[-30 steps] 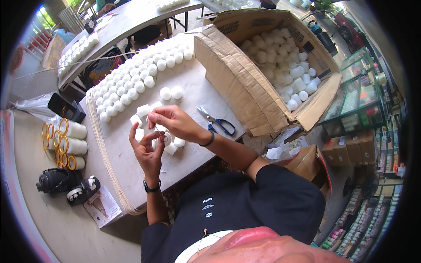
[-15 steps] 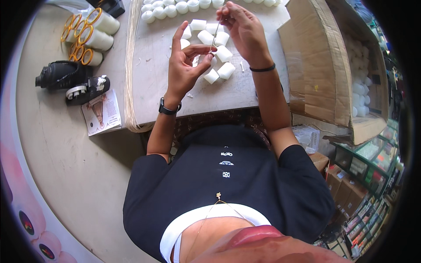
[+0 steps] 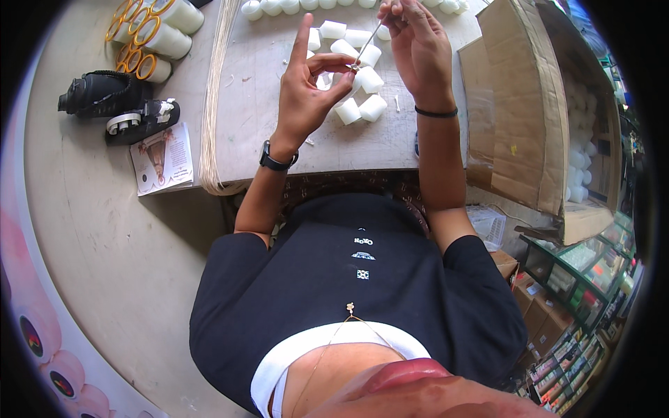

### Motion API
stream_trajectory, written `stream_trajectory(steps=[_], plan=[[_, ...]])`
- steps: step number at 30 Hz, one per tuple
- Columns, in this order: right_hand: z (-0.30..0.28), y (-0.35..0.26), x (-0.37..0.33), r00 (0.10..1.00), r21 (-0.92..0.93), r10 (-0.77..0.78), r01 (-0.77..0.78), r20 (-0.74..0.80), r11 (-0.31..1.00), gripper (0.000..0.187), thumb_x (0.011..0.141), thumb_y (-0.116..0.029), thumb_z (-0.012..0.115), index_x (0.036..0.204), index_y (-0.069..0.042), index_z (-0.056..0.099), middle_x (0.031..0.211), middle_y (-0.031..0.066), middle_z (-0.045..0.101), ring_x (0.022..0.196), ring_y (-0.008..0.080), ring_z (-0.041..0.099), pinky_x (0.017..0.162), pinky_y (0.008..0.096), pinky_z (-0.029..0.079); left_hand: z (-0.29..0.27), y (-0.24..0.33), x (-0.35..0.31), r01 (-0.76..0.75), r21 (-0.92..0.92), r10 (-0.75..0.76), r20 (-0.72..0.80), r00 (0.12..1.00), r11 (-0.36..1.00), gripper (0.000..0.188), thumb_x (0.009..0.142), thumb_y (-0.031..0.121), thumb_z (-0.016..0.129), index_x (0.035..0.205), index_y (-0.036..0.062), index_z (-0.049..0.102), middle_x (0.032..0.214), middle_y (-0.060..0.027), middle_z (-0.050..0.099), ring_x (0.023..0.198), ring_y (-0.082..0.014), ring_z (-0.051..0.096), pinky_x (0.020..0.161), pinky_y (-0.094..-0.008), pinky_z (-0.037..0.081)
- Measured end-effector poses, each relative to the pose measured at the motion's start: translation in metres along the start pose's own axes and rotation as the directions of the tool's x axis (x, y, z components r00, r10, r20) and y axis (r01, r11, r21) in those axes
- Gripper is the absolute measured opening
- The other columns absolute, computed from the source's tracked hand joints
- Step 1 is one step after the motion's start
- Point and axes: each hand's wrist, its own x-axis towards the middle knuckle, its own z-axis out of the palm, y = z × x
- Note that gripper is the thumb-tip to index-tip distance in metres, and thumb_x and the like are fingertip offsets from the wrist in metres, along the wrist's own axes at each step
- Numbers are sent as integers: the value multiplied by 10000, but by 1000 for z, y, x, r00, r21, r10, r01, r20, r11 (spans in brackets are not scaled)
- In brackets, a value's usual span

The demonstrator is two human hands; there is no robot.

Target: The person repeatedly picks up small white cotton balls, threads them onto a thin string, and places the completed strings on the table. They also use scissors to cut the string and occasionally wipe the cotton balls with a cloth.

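Above the table, my left hand (image 3: 310, 87) pinches the lower end of a thin, pale, straight strand (image 3: 369, 43) between thumb and fingertip, its index finger pointing up. At the strand's upper end, the bent fingers of my right hand (image 3: 421, 52) are closed on it. Whether it is a stiff wick or a thin rod is too small to tell. Beneath and beside the hands, several short white wax-like cylinders (image 3: 371, 80) lie loosely on the table. Part of this group is hidden behind my left hand.
More white cylinders (image 3: 289, 5) stand in rows at the far edge. A bundle of pale cords (image 3: 212, 104) drapes over the table's left side. Farther left are gold-rimmed jars (image 3: 167, 38), a black bottle (image 3: 101, 101) and a leaflet (image 3: 164, 160). An open cardboard box (image 3: 512, 118) stands right.
Both hands and the strand appear slightly farther right and higher in the picture. The table and box have shifted right too, so the view itself has turned. Both hands keep their grip.
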Motion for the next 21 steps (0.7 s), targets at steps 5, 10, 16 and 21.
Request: stream_trajectory(steps=[5,10,16,21], plan=[[16,-8,-8,998,-108,-15,21,58,994,223,1042,-191,529,914,-29,614,868,26,586,893,132,558,860,278,431,3,-1,2,92,-11,-92,14,996,996,762,903,83,712,1532,38,285,991,-129,734,1002,-190,701,952,-330,529],[12,-3,-8,993,-105,-49,61,108,993,234,1046,-203,525,918,-29,616,870,23,583,906,129,552,872,279,424,6,-4,1,26,3,-26,-18,999,1000,765,886,69,716,1527,36,299,992,-119,741,995,-171,700,943,-313,522],[20,-7,-16,995,-17,-80,81,67,997,230,1048,-204,519,931,-38,627,881,21,586,923,139,568,887,292,435,7,-1,0,5,-111,-16,-98,995,994,810,841,38,730,1528,46,301,1005,-108,746,973,-158,704,929,-308,545],[16,-14,-17,995,-25,-87,88,46,996,215,1045,-193,521,939,-42,631,882,22,589,919,146,580,883,303,457,15,22,-1,55,-77,-66,-155,986,996,906,863,26,712,1580,70,159,1075,-87,690,939,-126,662,849,-275,541]])
